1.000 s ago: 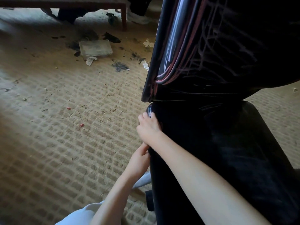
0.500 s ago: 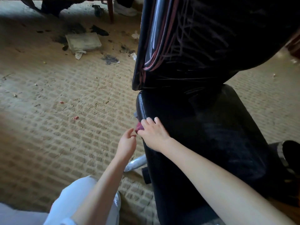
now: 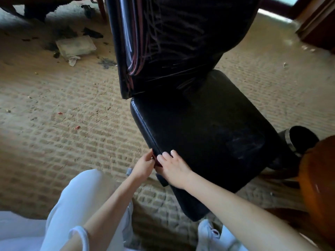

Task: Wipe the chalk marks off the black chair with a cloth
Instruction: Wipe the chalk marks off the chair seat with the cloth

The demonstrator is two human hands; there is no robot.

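The black chair (image 3: 208,127) stands on the carpet in front of me, its seat (image 3: 199,142) below its backrest (image 3: 181,38). Pink and whitish chalk lines (image 3: 159,33) cross the backrest and run down its left edge. A faint pale smudge (image 3: 243,142) lies on the seat's right part. A small red cloth (image 3: 158,163) shows at the seat's left front edge, mostly hidden between my hands. My right hand (image 3: 175,168) lies over the seat edge and grips the cloth. My left hand (image 3: 143,165) pinches it from the left.
An orange-brown wooden piece of furniture (image 3: 319,182) stands close on the right, a black cylinder with a metal band (image 3: 297,140) behind it. A flat grey box (image 3: 76,46), dark scraps and crumbs litter the carpet (image 3: 63,142). A wooden leg (image 3: 101,8) stands far back. My white trousers (image 3: 72,214) fill the lower left.
My view has risen and pulled back. Both hands have slid along the seat's left edge toward its front corner. The left hand has closed in on the red cloth.
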